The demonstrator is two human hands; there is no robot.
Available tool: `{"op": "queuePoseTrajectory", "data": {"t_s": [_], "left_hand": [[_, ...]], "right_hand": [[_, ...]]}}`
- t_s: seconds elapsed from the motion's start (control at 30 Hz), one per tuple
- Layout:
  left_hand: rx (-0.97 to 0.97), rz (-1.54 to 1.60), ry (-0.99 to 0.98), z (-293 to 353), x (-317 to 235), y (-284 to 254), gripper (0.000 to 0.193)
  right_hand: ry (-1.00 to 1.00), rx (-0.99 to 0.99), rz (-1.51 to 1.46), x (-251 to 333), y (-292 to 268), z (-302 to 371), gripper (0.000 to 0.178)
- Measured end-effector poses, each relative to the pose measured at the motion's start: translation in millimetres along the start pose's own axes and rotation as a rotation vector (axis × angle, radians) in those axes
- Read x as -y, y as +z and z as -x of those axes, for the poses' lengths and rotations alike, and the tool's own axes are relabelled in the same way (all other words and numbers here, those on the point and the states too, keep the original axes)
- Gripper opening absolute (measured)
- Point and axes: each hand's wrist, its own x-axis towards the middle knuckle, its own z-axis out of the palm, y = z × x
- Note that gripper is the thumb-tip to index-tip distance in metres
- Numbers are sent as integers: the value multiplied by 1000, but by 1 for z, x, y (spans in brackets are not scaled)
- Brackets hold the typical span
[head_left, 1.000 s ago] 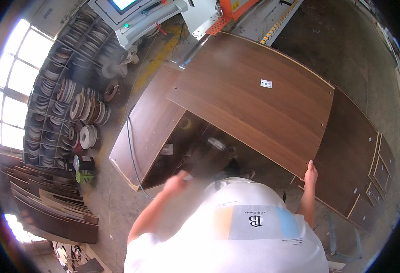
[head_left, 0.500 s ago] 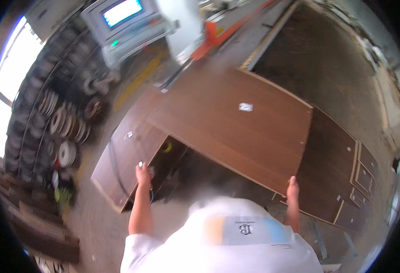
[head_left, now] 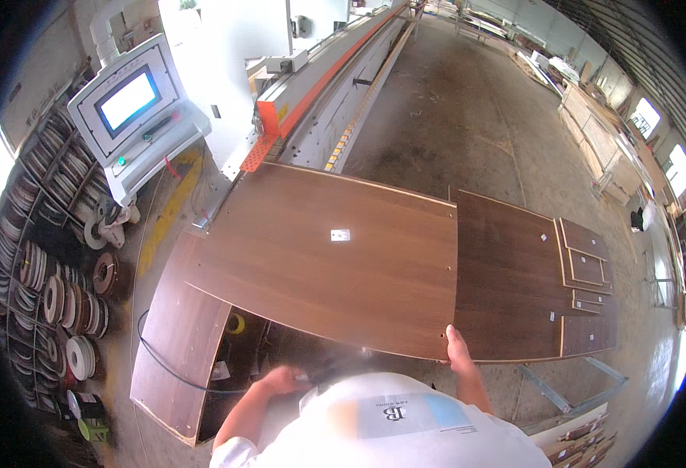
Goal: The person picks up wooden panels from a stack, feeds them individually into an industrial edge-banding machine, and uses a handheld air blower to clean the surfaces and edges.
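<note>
A large brown wood-grain panel (head_left: pixel 320 257) with a small white label lies in front of me. My right hand (head_left: pixel 457 349) grips its near right corner, thumb on top and fingers below the edge. My left hand (head_left: pixel 282 379) is close to my body, short of the panel's near edge, with its fingers curled and slightly blurred. A thin dark hose (head_left: pixel 183 376) loops across a lighter-looking brown board (head_left: pixel 173 335) at the left and runs to that hand. What the left hand holds at the hose's end is too indistinct to name.
At right lies a darker panel (head_left: pixel 507 273) with smaller labelled boards (head_left: pixel 585 265) on it. A long machine with an orange rail (head_left: pixel 320 82) stands beyond, beside a control console (head_left: pixel 129 109). Racked edging rolls (head_left: pixel 62 300) fill the left. A metal frame (head_left: pixel 557 398) stands low at right.
My left hand has come down and right, toward my body. The large panel and my right hand appear farther left in view, and the view has turned and lifted.
</note>
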Motion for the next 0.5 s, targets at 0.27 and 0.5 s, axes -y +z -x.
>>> {"op": "queuePoseTrajectory", "data": {"t_s": [0.27, 0.5], "left_hand": [[-233, 125, -248, 28, -22, -6, 45], [-1001, 1319, -310, -25, -40, -36, 30]], "right_hand": [[-262, -52, 147, -61, 15, -49, 61], [-256, -56, 431, 24, 41, 12, 74]]}}
